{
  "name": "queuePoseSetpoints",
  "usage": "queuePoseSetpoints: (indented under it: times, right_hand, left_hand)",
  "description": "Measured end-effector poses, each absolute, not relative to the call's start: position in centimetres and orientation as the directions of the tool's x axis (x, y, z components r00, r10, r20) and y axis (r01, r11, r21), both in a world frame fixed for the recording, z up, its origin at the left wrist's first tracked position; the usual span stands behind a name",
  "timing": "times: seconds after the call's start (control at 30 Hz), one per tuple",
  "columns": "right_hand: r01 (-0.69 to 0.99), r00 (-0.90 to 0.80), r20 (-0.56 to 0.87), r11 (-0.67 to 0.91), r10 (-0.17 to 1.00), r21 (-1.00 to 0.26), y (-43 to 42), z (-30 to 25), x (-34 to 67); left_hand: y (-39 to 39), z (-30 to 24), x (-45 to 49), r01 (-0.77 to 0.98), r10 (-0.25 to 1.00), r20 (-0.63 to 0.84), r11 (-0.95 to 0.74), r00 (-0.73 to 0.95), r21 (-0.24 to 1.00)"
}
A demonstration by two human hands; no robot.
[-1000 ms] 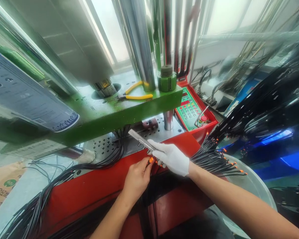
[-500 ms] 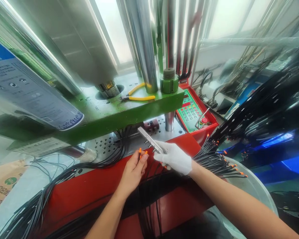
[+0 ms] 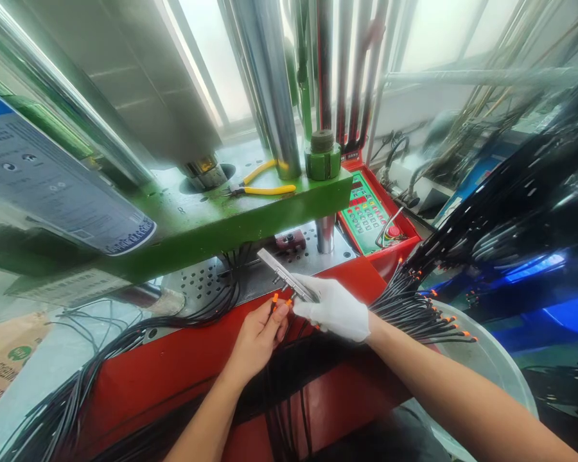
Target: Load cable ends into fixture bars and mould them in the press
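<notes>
My bare left hand [image 3: 262, 330] pinches black cables whose orange tips [image 3: 275, 299] stick up past the thumb and fingers. In a white glove, my right hand [image 3: 334, 308] grips a flat metal bar [image 3: 282, 269] with small pins along its lower side. The bar slants up and left from the glove, over the red front of the press [image 3: 173, 359]. One orange tip by the left thumb is close to the bar's pins; whether they touch I cannot tell. Part of the bar is hidden inside the glove.
Yellow-handled pliers [image 3: 264, 189] lie on the green press plate [image 3: 241, 221], near a spray can [image 3: 77, 192]. A red control box [image 3: 370, 212] stands at the right. Orange-tipped cables [image 3: 428, 314] fan over a pale tub [image 3: 501, 359]. More black cables [image 3: 135, 333] run along the left.
My left hand has shifted slightly right, bringing the orange tips closer to the metal bar. The bar's far end has moved a little left. The camera view has shifted slightly.
</notes>
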State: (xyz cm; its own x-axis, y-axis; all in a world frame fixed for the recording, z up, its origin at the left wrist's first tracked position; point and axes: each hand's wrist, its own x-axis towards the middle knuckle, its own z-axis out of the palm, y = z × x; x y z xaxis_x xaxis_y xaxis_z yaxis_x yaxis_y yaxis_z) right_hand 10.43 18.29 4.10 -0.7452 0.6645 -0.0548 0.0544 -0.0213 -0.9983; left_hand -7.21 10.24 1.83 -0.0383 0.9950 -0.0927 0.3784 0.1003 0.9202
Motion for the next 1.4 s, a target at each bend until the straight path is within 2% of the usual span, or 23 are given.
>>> queuePoseSetpoints:
  times: [0.1, 0.27, 0.4, 0.5, 0.63, 0.7, 0.77, 0.87, 1.03, 1.2, 1.4]
  right_hand:
    - [0.071, -0.746, -0.041, 0.018, 0.665, -0.997, 18.2, 4.2, 10.4]
    - [0.142, -0.671, 0.055, 0.201, 0.739, -0.969, 17.9, 3.2, 10.0]
    - [0.161, -0.678, 0.057, 0.223, 0.733, -0.961, 17.9, 2.6, 9.7]
    - [0.159, -0.723, -0.031, 0.122, 0.69, -0.98, 18.1, 3.1, 9.8]
    - [0.217, -0.743, -0.273, -0.165, 0.611, -0.962, 18.6, 3.1, 10.0]
    - [0.255, -0.7, -0.348, -0.237, 0.624, -0.938, 18.8, 2.6, 10.0]
    - [0.278, -0.663, -0.383, -0.263, 0.643, -0.924, 19.0, 2.1, 9.9]
    - [0.278, -0.672, -0.39, -0.274, 0.63, -0.921, 19.1, 1.8, 9.9]
    - [0.301, -0.683, -0.335, -0.167, 0.649, -0.939, 19.0, 2.6, 10.2]
    - [0.284, -0.701, -0.291, -0.12, 0.651, -0.951, 19.0, 3.3, 10.5]
    - [0.214, -0.726, -0.225, -0.097, 0.65, -0.972, 18.8, 3.4, 10.6]
  left_hand:
    - [10.3, 2.0, -7.2, 0.43, 0.996, -0.09, 0.094, -0.029, 0.898]
    - [10.4, 2.5, -6.6, 0.563, 0.998, -0.016, 0.046, -0.058, 0.825]
    - [10.4, 2.4, -6.3, 0.599, 0.998, -0.022, 0.052, -0.058, 0.799]
    - [10.6, 2.4, -7.0, 0.452, 0.989, -0.137, 0.151, -0.064, 0.879]
    - [11.2, 2.6, -8.2, 0.124, 0.937, -0.278, 0.307, -0.21, 0.943]
    - [11.2, 2.7, -8.4, -0.106, 0.897, -0.393, 0.379, -0.203, 0.919]
    - [11.1, 2.7, -8.2, -0.297, 0.867, -0.488, 0.442, -0.099, 0.846]
    - [10.7, 2.6, -7.5, -0.405, 0.85, -0.526, 0.476, -0.015, 0.781]
    - [10.6, 2.7, -6.9, -0.307, 0.888, -0.449, 0.403, -0.095, 0.862]
    - [10.6, 2.9, -6.9, -0.219, 0.914, -0.401, 0.378, -0.071, 0.9]
    - [10.5, 2.6, -7.1, -0.208, 0.922, -0.384, 0.366, -0.052, 0.907]
